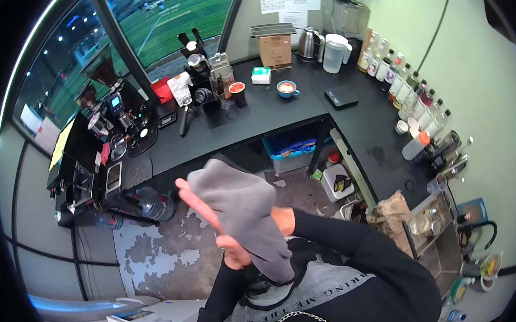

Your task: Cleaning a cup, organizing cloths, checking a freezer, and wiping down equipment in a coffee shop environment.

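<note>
A grey cloth [238, 197] is held up in front of my chest, above the floor. My left hand [225, 241] grips its left side, with a finger stretched along the edge and the thumb lower down. Most of my right hand [284, 221] is hidden by the cloth; only skin near the wrist shows on its right side. How those fingers lie cannot be seen. Beyond the cloth, on the black counter [260, 113], stand a blue cup [287, 89] of coffee with milk foam and a dark cup with a red top [237, 92].
Coffee grinders [114, 87] and a portafilter [185, 121] are at the left. A black scale [341, 98] lies on the right counter, near a row of syrup bottles [405, 87]. A sink [447, 256] is at lower right; a white cabinet [161, 319] stands at lower left.
</note>
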Available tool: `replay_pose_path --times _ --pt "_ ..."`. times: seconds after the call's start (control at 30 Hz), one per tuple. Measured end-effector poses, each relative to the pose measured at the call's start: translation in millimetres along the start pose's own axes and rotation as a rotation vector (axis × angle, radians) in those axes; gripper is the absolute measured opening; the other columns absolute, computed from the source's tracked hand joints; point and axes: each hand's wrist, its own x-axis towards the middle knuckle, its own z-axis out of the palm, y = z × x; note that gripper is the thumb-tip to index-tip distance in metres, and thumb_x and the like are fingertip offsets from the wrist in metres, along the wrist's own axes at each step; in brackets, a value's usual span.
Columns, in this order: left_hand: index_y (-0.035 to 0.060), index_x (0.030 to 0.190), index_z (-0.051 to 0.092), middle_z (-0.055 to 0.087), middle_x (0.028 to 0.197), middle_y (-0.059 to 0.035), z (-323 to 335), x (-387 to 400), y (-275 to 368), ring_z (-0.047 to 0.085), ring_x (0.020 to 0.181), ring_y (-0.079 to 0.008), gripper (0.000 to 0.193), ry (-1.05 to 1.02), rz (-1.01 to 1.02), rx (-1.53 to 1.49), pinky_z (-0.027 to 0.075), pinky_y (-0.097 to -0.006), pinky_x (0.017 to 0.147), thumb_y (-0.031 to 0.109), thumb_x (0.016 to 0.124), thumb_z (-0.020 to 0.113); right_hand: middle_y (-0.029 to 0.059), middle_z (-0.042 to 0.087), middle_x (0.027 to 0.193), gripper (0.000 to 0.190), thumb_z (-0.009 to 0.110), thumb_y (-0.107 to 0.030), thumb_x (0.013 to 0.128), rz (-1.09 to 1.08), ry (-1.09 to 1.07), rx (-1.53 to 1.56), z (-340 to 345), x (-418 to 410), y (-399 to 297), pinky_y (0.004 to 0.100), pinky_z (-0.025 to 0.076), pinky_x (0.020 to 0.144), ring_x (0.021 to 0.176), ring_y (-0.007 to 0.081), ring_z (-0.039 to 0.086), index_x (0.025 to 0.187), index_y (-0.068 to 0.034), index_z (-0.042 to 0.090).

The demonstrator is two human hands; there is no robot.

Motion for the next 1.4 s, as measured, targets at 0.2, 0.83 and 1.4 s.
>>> replay_pose_path --times 0.2,0.83,1.4 --pt "0.0027 0.157 0.017 0.032 0.152 -0.0190 -10.1 -7.4 26.5 0.036 0.138 -0.0325 0.089 0.171 0.052 -0.109 0.029 -0.0471 0.115 0.051 0.094 0.058 0.0157 0.035 0.155 0.069 0.059 -0.021 0.095 -0.218 0.063 -0.137 38.5 20.9 -8.4 0.0365 0.027 0.115 0.143 0.0263 0.033 0.152 -0.002 0.024" --pt "-0.0038 0.144 0.040 0.046 0.147 -0.0223 -23.9 11.5 -25.1 0.050 0.130 -0.0373 0.065 -0.479 0.177 0.791 0.037 -0.0451 0.112 0.029 0.092 0.062 0.0088 0.022 0.164 0.066 0.040 -0.034 0.106 -0.049 0.687 0.252 -12.1 -48.7 108.4 0.0349 0.024 0.119 0.146 0.0229 0.032 0.159 -0.003 0.014" --pt "0.0152 0.112 0.068 0.060 0.138 -0.0123 96.7 121.6 -2.5 0.051 0.136 -0.0267 0.032 -0.535 0.648 1.169 0.003 -0.0764 0.109 0.037 0.094 0.054 0.0181 0.026 0.161 0.063 0.051 -0.037 0.098 0.191 0.196 0.198 -120.4 -86.2 -42.3 0.0542 0.013 0.118 0.148 0.0397 0.022 0.148 -0.003 0.036"
